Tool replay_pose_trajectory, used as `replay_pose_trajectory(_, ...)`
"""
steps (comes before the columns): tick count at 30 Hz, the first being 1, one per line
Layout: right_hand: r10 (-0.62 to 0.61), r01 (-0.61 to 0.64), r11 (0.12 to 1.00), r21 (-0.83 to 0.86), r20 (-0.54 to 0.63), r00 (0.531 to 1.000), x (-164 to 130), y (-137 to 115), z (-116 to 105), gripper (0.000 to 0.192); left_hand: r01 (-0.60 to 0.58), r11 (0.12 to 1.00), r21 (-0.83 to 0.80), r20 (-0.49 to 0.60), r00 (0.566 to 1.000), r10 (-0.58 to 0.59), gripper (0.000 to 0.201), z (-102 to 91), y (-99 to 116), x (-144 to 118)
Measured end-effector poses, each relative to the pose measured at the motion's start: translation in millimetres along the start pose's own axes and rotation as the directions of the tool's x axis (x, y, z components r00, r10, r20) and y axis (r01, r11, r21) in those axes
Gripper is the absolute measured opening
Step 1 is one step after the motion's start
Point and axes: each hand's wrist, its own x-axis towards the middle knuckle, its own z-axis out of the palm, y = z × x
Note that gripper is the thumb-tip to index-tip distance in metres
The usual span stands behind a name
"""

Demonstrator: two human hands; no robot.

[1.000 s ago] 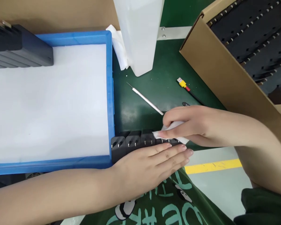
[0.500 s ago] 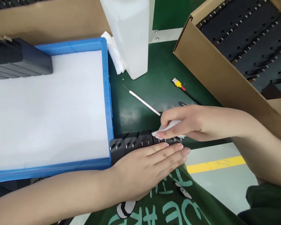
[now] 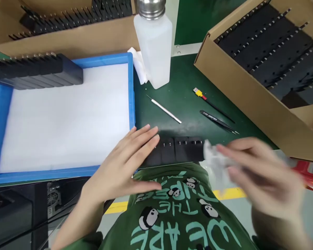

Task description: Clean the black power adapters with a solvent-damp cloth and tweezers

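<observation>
A row of black plastic blocks (image 3: pixel 181 152) with small metal pins lies along the table's front edge, beside the blue tray (image 3: pixel 131 100). My left hand (image 3: pixel 127 161) is open, fingers spread, over the row's left end and hiding part of it. Off the row's right end, my right hand (image 3: pixel 261 170) is pinched on a crumpled white wipe (image 3: pixel 216 161); both are blurred by motion. Behind the row lie a thin white-handled needle tool (image 3: pixel 166 111), black tweezers (image 3: pixel 217 121) and a black cable (image 3: pixel 217 109) with a yellow USB plug.
More black blocks (image 3: pixel 41 73) stand along the tray's back left. Behind the tray is a cardboard box (image 3: pixel 75 38) of pinned parts; another cardboard box (image 3: pixel 245 93) stands at right. A white bottle (image 3: pixel 156 52) with a metal cap stands at the back, beside a folded white cloth (image 3: pixel 139 66).
My right hand has moved right with the wipe, off the pins. My left hand has shifted left along the row, its fingers now spread. The view has tilted up and shows more of the surroundings.
</observation>
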Motion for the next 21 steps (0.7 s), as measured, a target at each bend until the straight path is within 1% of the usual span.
replay_pose_trajectory(1,0.009,-0.009,1.000,-0.025,-0.005,1.000,-6,-7,14,0.051,0.050,0.999,0.003,0.004,0.999,-0.050,0.105,3.6,-3,-7)
replay_pose_trajectory(3,0.025,-0.028,0.994,-0.110,-0.026,0.999,-16,-18,38,0.056,0.104,0.994,0.014,-0.021,0.994,-0.104,0.103,13.1,-7,-16)
replay_pose_trajectory(5,0.004,-0.012,0.978,-0.208,-0.040,0.999,-20,-27,54,0.061,0.134,0.991,0.026,-0.081,0.988,-0.131,0.094,21.3,-9,-18)
replay_pose_trajectory(7,-0.047,0.039,0.948,-0.317,-0.019,0.999,-18,-38,63,0.063,0.136,0.990,0.045,-0.126,0.984,-0.129,0.079,25.3,-10,-17)
replay_pose_trajectory(10,-0.087,0.078,0.884,-0.461,0.003,0.996,-7,-58,70,0.052,0.121,0.992,0.047,-0.139,0.984,-0.114,0.064,25.8,-11,-14)
replay_pose_trajectory(11,-0.097,0.078,0.861,-0.502,-0.013,0.995,-1,-65,74,0.046,0.123,0.992,0.036,-0.140,0.983,-0.116,0.062,25.7,-11,-13)
replay_pose_trajectory(13,-0.147,0.104,0.839,-0.533,-0.038,0.988,11,-79,84,0.036,0.123,0.992,0.011,-0.147,0.982,-0.120,0.061,26.2,-12,-13)
replay_pose_trajectory(15,-0.209,0.147,0.840,-0.523,-0.061,0.976,23,-92,99,0.029,0.113,0.994,-0.001,-0.172,0.979,-0.112,0.057,28.0,-12,-13)
replay_pose_trajectory(16,-0.235,0.169,0.846,-0.506,-0.069,0.970,28,-98,106,0.027,0.107,0.994,-0.003,-0.191,0.976,-0.106,0.052,29.2,-12,-13)
replay_pose_trajectory(18,-0.287,0.223,0.871,-0.437,-0.085,0.954,38,-105,116,0.025,0.101,0.995,-0.008,-0.217,0.971,-0.100,0.042,31.1,-13,-14)
replay_pose_trajectory(19,-0.293,0.249,0.902,-0.352,-0.079,0.953,42,-106,118,0.026,0.104,0.995,-0.012,-0.219,0.970,-0.104,0.045,31.5,-13,-16)
replay_pose_trajectory(21,-0.297,0.295,0.951,-0.093,-0.012,0.955,48,-103,111,0.032,0.112,0.993,-0.027,-0.196,0.974,-0.115,0.057,30.7,-14,-19)
